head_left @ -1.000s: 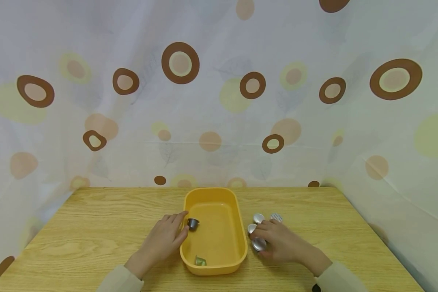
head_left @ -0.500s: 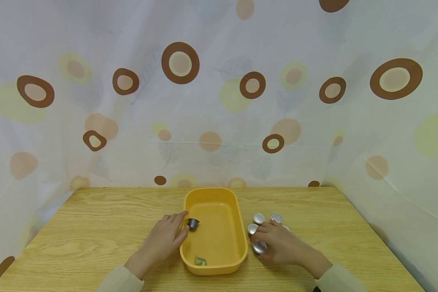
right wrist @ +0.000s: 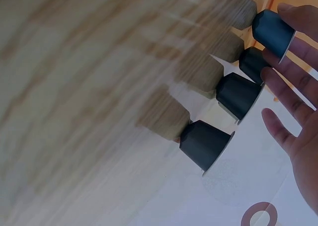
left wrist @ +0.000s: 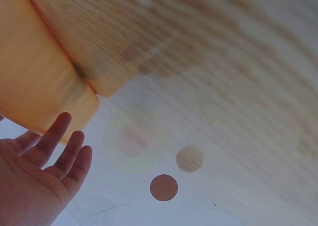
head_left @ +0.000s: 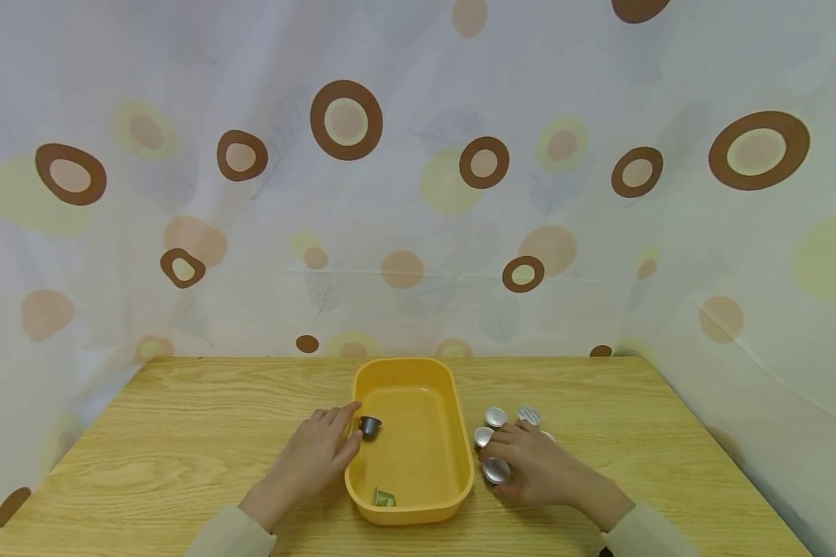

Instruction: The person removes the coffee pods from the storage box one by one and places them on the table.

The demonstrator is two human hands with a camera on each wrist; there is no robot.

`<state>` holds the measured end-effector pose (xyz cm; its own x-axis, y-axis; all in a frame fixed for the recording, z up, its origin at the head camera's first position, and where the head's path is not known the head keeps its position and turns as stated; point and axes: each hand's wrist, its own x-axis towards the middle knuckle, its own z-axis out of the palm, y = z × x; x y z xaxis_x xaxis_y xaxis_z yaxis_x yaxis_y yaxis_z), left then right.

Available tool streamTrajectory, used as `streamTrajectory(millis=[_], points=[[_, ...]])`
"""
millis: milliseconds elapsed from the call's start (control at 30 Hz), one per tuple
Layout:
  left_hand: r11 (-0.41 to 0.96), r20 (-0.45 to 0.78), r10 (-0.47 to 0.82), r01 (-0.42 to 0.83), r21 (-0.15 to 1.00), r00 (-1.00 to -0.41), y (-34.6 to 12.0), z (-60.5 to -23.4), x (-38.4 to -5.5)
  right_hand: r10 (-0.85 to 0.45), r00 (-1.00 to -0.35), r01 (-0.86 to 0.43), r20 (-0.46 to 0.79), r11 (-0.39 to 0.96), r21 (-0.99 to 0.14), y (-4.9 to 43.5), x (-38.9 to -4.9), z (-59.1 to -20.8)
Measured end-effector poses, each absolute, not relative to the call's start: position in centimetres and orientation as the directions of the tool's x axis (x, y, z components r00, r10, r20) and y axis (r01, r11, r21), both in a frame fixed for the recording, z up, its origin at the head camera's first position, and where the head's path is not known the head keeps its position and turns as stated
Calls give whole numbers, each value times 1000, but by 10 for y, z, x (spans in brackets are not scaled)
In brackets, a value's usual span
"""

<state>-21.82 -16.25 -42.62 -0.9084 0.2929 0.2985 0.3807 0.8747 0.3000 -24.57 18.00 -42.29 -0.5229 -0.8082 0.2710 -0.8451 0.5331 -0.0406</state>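
A yellow tray [head_left: 465, 456] stands in the middle of the table. Inside it lie a dark coffee capsule [head_left: 371, 427] at the left wall and a green coffee capsule [head_left: 384, 498] near the front. My left hand [head_left: 310, 456] rests at the tray's left rim, its fingers loosely extended in the left wrist view. Right of the tray, my right hand [head_left: 543, 468] holds a coffee capsule [right wrist: 272, 33], dark blue with a silver lid, between thumb and index finger, at table level. Other fingers reach over neighbouring dark capsules [right wrist: 239, 97], whose silver lids face up in the head view.
Beyond the right hand stand more capsules: a silver-lidded one [head_left: 496, 417], one with a printed lid [head_left: 529, 416] and one partly hidden behind the hand [head_left: 548, 437]. A patterned curtain [head_left: 418, 309] borders the wooden table [head_left: 202, 433] at the back and sides.
One second ago the capsule between my right thumb and index finger sat slightly farther away; it has shifted a little toward me with the hand. The left hand and tray have stayed in place.
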Motion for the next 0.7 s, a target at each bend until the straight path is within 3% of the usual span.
streamTrajectory(millis=[700], points=[[876, 286, 288, 372, 307, -914, -162, -426, -218, -804, -501, -857, 319, 512, -56, 183, -246, -416]])
